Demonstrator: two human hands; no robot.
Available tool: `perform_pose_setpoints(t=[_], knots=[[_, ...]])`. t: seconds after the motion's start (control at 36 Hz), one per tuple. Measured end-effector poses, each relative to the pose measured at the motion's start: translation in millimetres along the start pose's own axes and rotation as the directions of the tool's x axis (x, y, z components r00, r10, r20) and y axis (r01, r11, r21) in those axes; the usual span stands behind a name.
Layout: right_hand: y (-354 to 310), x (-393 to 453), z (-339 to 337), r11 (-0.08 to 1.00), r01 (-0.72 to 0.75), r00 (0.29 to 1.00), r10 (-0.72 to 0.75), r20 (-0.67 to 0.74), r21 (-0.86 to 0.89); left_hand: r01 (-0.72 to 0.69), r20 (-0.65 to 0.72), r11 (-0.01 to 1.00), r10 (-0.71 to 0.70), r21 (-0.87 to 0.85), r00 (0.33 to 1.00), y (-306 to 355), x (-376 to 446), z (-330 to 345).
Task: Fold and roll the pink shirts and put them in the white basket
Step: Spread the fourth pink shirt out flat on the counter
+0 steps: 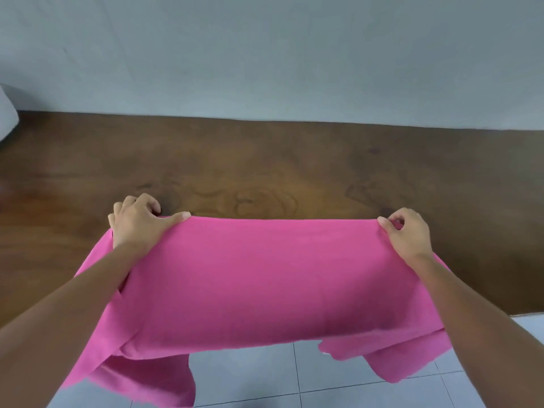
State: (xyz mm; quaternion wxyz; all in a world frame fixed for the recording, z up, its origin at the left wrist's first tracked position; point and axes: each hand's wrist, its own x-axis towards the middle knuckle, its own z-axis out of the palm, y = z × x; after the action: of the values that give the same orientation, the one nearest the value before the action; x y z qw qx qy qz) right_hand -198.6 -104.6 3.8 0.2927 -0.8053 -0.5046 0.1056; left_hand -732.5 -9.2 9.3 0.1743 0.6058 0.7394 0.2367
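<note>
A pink shirt (259, 278) is stretched out wide between my two hands over the near part of a dark wooden table (265, 166). My left hand (141, 220) grips its far left corner, thumb on top of the cloth. Pinching the far right corner between thumb and fingers is my right hand (407, 235). The shirt's near part and both sleeves hang down past the table's front edge, above the floor. No white basket is in view.
A pale grey wall (265, 54) runs along the table's far edge. Part of a whitish object (7, 116) shows at the far left edge. Light floor tiles (294, 375) lie below the hanging cloth.
</note>
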Motion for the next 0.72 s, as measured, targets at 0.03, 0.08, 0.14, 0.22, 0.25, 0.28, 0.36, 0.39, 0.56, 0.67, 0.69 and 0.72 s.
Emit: perform_pose_setpoints(t=[0.03, 0.08, 0.14, 0.22, 0.25, 0.28, 0.36, 0.39, 0.56, 0.67, 0.69, 0.72], knots=[[0.1, 5.1, 0.4, 1.0, -0.002, 1.0, 0.002, 0.002, 0.002, -0.008, 0.006, 1.0, 0.008, -0.006, 1.0, 0.5, 5.9, 1.0], [-0.7, 15.2, 1.6, 1.0, -0.01, 1.0, 0.01, 0.004, 0.01, -0.021, 0.011, 1.0, 0.021, -0.019, 1.0, 2.0, 16.9, 2.6], [-2.7, 25.2, 3.4, 1.0, -0.012, 1.0, 0.012, 0.01, 0.013, -0.033, 0.012, 0.999, 0.033, -0.028, 0.999, 4.3, 27.4, 4.0], [-6.7, 40.6, 5.8, 1.0, -0.017, 1.0, 0.016, 0.024, 0.016, -0.049, 0.013, 0.999, 0.05, -0.017, 0.999, 9.5, 42.0, 7.6], [-8.0, 46.0, 6.6, 1.0, -0.02, 0.999, 0.02, 0.027, 0.019, -0.052, 0.012, 0.999, 0.052, -0.01, 0.999, 11.0, 46.6, 9.1], [-9.3, 51.5, 7.6, 0.999, -0.024, 0.999, 0.023, 0.029, 0.024, -0.054, 0.009, 0.999, 0.054, -0.002, 0.999, 12.3, 51.0, 10.6], [-12.6, 68.1, 11.2, 0.998, -0.034, 0.999, 0.032, 0.031, 0.05, -0.06, -0.006, 0.998, 0.061, 0.023, 0.998, 16.4, 63.4, 15.0], [-13.5, 74.0, 12.6, 0.998, -0.033, 0.999, 0.032, 0.03, 0.057, -0.06, -0.007, 0.998, 0.061, 0.03, 0.998, 18.0, 67.7, 16.6], [-19.3, 114.8, 22.1, 0.996, -0.023, 1.0, 0.022, 0.019, 0.086, -0.056, -0.016, 0.997, 0.057, 0.057, 0.998, 30.4, 101.5, 26.7], [-24.5, 147.5, 29.7, 0.995, -0.005, 1.0, 0.003, 0.019, 0.095, -0.052, -0.023, 0.996, 0.054, 0.066, 0.998, 41.4, 128.3, 34.7], [-26.1, 156.2, 31.9, 0.995, 0.001, 1.0, -0.003, 0.016, 0.095, -0.05, -0.025, 0.996, 0.052, 0.067, 0.998, 44.0, 135.6, 36.8], [-27.6, 165.2, 34.3, 0.995, 0.009, 1.0, -0.01, 0.01, 0.095, -0.049, -0.027, 0.996, 0.051, 0.068, 0.998, 46.5, 143.1, 39.1]])
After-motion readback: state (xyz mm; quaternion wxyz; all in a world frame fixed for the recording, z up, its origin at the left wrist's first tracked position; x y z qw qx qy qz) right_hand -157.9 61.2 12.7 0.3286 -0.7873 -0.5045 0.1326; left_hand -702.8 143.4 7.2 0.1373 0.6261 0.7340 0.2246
